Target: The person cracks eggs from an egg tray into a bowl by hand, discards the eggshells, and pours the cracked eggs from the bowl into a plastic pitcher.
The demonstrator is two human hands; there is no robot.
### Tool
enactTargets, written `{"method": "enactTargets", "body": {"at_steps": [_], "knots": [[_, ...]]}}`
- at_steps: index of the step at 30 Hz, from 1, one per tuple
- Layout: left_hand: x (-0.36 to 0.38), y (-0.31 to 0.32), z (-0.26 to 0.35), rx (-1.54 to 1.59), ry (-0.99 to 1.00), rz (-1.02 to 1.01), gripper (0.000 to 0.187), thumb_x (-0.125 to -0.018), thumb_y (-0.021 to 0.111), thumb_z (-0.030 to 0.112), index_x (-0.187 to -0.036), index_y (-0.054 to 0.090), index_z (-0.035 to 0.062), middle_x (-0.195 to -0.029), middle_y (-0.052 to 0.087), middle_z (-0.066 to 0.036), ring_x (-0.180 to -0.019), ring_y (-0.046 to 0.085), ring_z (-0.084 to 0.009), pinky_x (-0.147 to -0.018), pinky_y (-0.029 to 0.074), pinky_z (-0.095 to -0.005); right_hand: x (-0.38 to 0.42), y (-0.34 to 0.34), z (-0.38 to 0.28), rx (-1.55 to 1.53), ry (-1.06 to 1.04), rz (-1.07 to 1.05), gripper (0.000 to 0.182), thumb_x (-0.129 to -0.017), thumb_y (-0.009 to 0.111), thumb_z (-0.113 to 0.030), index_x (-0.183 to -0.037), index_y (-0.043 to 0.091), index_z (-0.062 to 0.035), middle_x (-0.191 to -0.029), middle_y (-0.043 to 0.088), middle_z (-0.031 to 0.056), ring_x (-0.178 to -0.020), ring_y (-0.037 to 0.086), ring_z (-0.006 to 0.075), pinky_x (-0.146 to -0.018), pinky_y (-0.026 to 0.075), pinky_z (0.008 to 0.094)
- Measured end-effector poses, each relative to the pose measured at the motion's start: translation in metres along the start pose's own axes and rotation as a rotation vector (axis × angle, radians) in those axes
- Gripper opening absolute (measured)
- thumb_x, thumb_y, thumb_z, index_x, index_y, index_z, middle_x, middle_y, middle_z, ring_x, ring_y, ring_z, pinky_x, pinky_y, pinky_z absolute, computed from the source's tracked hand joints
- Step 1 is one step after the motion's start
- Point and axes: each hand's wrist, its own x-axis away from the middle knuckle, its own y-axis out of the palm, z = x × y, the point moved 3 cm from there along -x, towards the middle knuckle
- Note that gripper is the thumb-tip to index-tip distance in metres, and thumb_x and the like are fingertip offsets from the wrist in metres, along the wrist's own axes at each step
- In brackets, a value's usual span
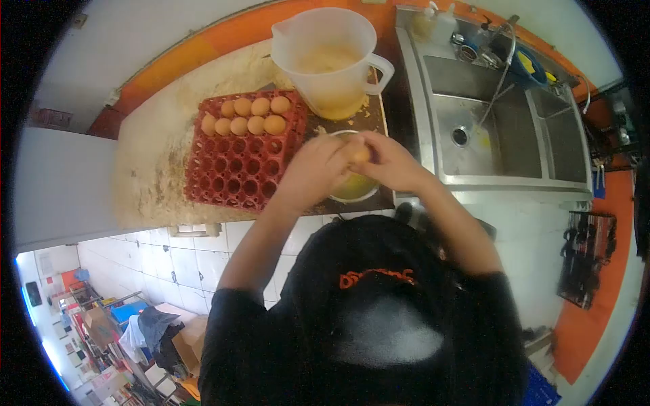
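Note:
Both hands meet over a bowl [353, 200] that has yellow liquid in it. Between their fingers is a brown egg [361, 154], partly hidden. My left hand [314, 168] is closed at the egg's left side, and my right hand [394, 162] grips it from the right with bent fingers. Just behind the bowl stands a large translucent measuring jug [335, 88], yellowish at the bottom, its handle to the right. To the left lies a red egg tray [298, 128]. Two rows of brown eggs [260, 107] fill its far part, and the nearer cups hold none.
A steel sink [467, 181] adjoins the worn worktop [152, 159] on the right. Soap bottles [443, 26], a tap hose [504, 88] and a blue basin [529, 66] stand along its back. Eggshell bits [369, 103] lie around the jug.

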Motion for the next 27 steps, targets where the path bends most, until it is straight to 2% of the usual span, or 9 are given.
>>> {"method": "enactTargets", "body": {"at_steps": [3,4,7,8,10,13,16,21,27], "knots": [[-0.004,-0.024,0.003,-0.079,0.036,0.040,0.056,-0.067,0.075,0.018,-0.120,0.059,0.0082,-0.103,0.060,-0.011,-0.095,0.057,-0.0310,-0.082,0.047,-0.0428,0.030,-0.019,0.031,-0.165,0.016,0.010,0.040,-0.083,0.070,-0.007,-0.119,0.054,-0.0035,-0.114,0.057,0.0075,-0.104,0.056,0.0160,-0.090,0.048,0.0310],[-0.004,-0.031,-0.005,-0.120,-0.099,-0.056,0.054,-0.069,0.074,0.020,-0.119,0.059,0.0072,-0.105,0.059,-0.012,-0.099,0.056,-0.0325,-0.087,0.045,-0.0451,0.049,-0.028,0.041,-0.235,0.036,0.024,0.038,-0.083,0.068,-0.006,-0.118,0.055,-0.0039,-0.114,0.057,0.0059,-0.104,0.055,0.0143,-0.090,0.048,0.0300],[0.008,-0.047,-0.055,-0.304,-0.258,0.115,0.055,-0.071,0.074,0.020,-0.121,0.057,0.0068,-0.113,0.057,-0.014,-0.105,0.054,-0.0336,-0.090,0.043,-0.0453,0.131,-0.068,0.059,-0.296,0.341,0.052,0.033,-0.085,0.065,-0.003,-0.117,0.056,-0.0043,-0.115,0.057,0.0053,-0.105,0.056,0.0134,-0.087,0.049,0.0284],[0.016,-0.048,-0.075,-0.339,-0.374,0.060,0.059,-0.073,0.072,0.025,-0.127,0.053,0.0072,-0.118,0.054,-0.016,-0.108,0.051,-0.0346,-0.092,0.039,-0.0467,0.168,-0.079,0.082,0.011,0.416,0.085,0.035,-0.086,0.066,-0.005,-0.119,0.056,-0.0034,-0.114,0.059,0.0066,-0.102,0.057,0.0132,-0.083,0.050,0.0274],[0.027,-0.049,-0.099,-0.411,-0.346,0.050,0.061,-0.075,0.072,0.027,-0.128,0.051,0.0066,-0.122,0.052,-0.017,-0.110,0.050,-0.0355,-0.093,0.039,-0.0471,0.219,-0.084,0.063,-0.142,0.888,0.102,0.046,-0.082,0.070,-0.007,-0.125,0.054,-0.0015,-0.117,0.060,0.0126,-0.106,0.059,0.0190,-0.091,0.049,0.0324],[0.035,-0.045,-0.113,-0.446,-0.309,0.006,0.065,-0.077,0.071,0.033,-0.132,0.048,0.0053,-0.131,0.047,-0.021,-0.114,0.047,-0.0384,-0.096,0.037,-0.0485,0.267,-0.092,0.071,0.468,0.660,0.199,0.066,-0.080,0.069,0.000,-0.139,0.040,-0.0006,-0.129,0.055,0.0215,-0.120,0.055,0.0267,-0.101,0.045,0.0371],[0.036,-0.042,-0.114,-0.480,-0.359,-0.003,0.060,-0.077,0.071,0.034,-0.126,0.051,0.0050,-0.123,0.049,-0.021,-0.109,0.048,-0.0374,-0.092,0.039,-0.0480,0.274,-0.094,0.073,0.192,0.710,0.413,0.068,-0.081,0.066,0.004,-0.142,0.037,-0.0025,-0.131,0.054,0.0210,-0.119,0.056,0.0279,-0.100,0.045,0.0382],[0.030,-0.049,-0.114,-0.533,-0.363,-0.055,0.047,-0.073,0.072,0.038,-0.102,0.056,0.0044,-0.097,0.049,-0.016,-0.091,0.051,-0.0353,-0.077,0.042,-0.0470,0.233,-0.096,0.061,0.045,0.680,0.451,0.063,-0.081,0.065,0.008,-0.139,0.042,-0.0052,-0.133,0.052,0.0184,-0.116,0.056,0.0293,-0.092,0.051,0.0361],[0.027,-0.040,-0.135,-0.465,-0.459,-0.098,0.046,-0.069,0.073,0.034,-0.101,0.058,0.0049,-0.101,0.054,-0.014,-0.086,0.059,-0.0327,-0.071,0.049,-0.0454,0.213,-0.088,0.076,0.086,0.490,0.432,0.061,-0.082,0.064,0.008,-0.137,0.045,-0.0078,-0.141,0.044,0.0121,-0.118,0.054,0.0296,-0.091,0.053,0.0342]]}}
